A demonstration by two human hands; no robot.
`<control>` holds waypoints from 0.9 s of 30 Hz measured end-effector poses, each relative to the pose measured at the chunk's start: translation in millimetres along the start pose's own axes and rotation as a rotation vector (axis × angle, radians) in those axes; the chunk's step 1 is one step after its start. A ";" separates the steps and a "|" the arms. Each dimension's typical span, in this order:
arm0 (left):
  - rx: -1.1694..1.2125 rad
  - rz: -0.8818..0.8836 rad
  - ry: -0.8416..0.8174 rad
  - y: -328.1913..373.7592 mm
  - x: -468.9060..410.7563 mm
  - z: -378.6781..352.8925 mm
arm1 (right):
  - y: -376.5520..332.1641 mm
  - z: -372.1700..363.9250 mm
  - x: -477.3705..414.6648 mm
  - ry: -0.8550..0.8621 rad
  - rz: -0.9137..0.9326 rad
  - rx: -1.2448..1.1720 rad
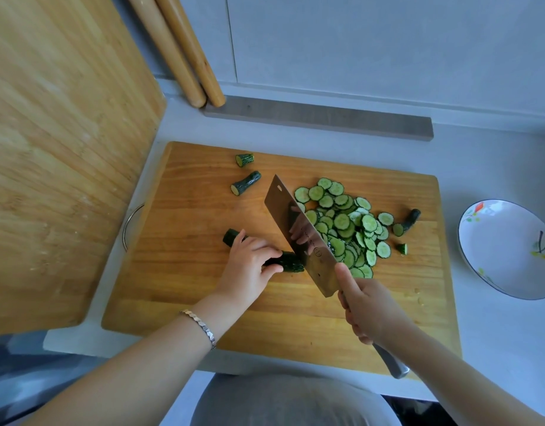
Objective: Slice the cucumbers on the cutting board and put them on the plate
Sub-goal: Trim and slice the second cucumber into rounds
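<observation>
A dark green cucumber (291, 262) lies on the wooden cutting board (188, 290). My left hand (249, 265) holds it down with curled fingers. My right hand (368, 312) grips the handle of a broad cleaver (298, 232), whose blade stands at the cucumber's right cut end. A heap of cucumber slices (348, 226) lies right of the blade. Cut end pieces lie at the board's far side (245, 183) and at its right (409, 221). The white plate (504, 250) with painted flowers sits on the counter to the right of the board, with nothing on it.
A second large wooden board (59, 149) leans at the left. Two wooden rolling pins (185, 56) lean against the wall behind, and a grey strip (320, 118) lies along the back of the counter. The counter's front edge runs just below the board.
</observation>
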State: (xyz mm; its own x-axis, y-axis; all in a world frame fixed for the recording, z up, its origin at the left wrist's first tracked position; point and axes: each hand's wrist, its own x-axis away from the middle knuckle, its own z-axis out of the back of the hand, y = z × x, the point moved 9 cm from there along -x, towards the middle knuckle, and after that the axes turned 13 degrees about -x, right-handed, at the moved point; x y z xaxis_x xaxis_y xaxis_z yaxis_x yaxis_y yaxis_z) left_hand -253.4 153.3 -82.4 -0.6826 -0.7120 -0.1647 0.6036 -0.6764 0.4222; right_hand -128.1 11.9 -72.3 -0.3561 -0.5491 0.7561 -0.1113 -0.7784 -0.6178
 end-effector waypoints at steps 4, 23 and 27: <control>-0.004 -0.011 0.008 2.1 1.9 0.8 | 4.0 -8.3 -5.0 -0.026 -0.026 0.006; -0.040 -0.021 0.001 6.2 -6.9 -1.9 | -0.2 8.1 -7.6 0.033 -0.025 -0.102; -0.033 -0.030 0.007 5.0 -5.5 -2.6 | -5.3 9.9 -2.5 0.029 -0.002 -0.069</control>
State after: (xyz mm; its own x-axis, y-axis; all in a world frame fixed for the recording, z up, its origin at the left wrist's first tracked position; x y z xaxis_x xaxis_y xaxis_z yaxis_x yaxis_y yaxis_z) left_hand -245.5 153.3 -81.7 -0.6977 -0.6925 -0.1834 0.5962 -0.7032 0.3873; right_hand -117.4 14.4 -68.7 -0.3820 -0.5377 0.7516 -0.1755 -0.7563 -0.6303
